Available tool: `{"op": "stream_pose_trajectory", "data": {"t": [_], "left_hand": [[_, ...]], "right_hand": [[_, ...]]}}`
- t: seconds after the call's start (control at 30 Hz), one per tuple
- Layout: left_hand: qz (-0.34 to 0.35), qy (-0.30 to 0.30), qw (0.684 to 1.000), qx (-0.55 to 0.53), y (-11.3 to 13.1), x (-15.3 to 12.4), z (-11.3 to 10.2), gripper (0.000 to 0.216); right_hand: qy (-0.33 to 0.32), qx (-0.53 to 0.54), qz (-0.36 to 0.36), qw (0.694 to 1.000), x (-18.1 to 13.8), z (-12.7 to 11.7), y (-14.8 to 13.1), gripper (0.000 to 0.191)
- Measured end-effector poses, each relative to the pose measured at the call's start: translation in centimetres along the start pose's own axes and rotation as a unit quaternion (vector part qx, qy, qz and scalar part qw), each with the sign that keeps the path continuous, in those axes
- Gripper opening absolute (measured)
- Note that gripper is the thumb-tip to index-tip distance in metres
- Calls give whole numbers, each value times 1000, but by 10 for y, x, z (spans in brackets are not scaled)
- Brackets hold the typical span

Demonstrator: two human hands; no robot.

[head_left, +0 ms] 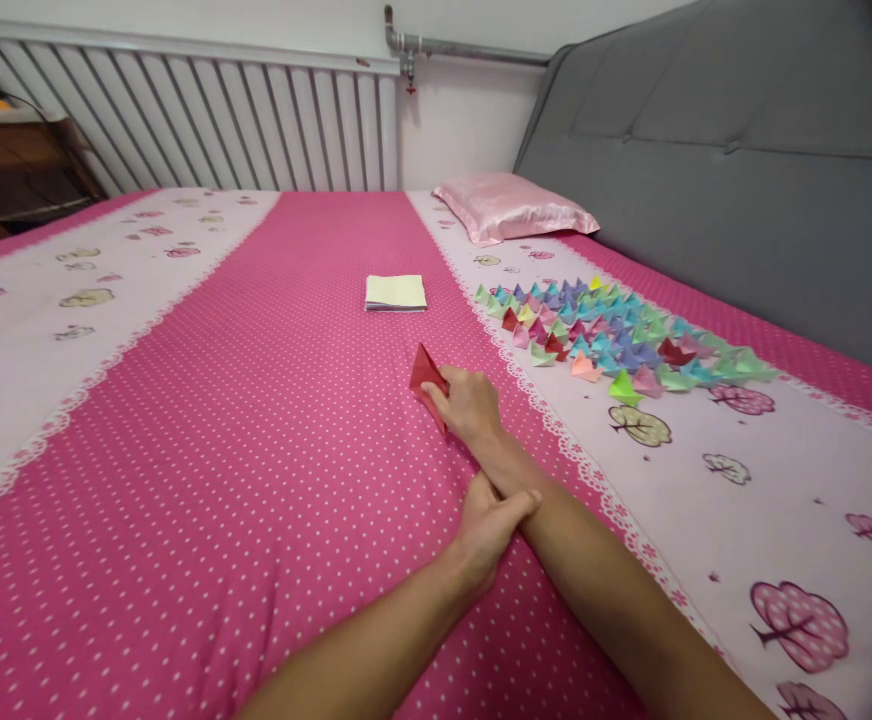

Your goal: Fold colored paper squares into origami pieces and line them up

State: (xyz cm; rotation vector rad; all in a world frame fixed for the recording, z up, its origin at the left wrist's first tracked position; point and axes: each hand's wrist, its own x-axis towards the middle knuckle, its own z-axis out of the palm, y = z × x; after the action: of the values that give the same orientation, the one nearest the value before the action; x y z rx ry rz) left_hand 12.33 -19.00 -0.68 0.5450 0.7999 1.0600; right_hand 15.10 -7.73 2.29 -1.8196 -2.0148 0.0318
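A piece of red folded paper [422, 374] with pointed ends is pinched in my right hand [470, 402], a little above the polka-dot bedspread. The thumb lies across its near face, and the fingers behind hide part of it. My left hand [487, 522] is wrapped around my right forearm just below the wrist, its thumb on top and its other fingers mostly hidden. Beyond my right hand lies a stack of pale yellow paper squares [396, 291]. Rows of small folded paper boats [607, 338] in many colours stand to the right.
A pink satin pillow [515, 205] rests at the far right against the grey padded headboard [736, 190]. A white radiator [256, 120] and a pipe [473, 50] run along the far wall. At the far left stands a wooden table [8, 150].
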Motion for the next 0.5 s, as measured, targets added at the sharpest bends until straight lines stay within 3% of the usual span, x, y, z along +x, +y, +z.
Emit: {"op": "stream_pose_trajectory", "data": {"t": [0.23, 0.5], "left_hand": [[16, -26, 999, 16, 2, 1, 3, 52], [-19, -19, 999, -45, 0, 3, 2, 48]], "right_hand": [[-1, 5, -5, 1000, 1, 1, 1, 30], [0, 16, -2, 1000, 3, 1, 4, 29]]}}
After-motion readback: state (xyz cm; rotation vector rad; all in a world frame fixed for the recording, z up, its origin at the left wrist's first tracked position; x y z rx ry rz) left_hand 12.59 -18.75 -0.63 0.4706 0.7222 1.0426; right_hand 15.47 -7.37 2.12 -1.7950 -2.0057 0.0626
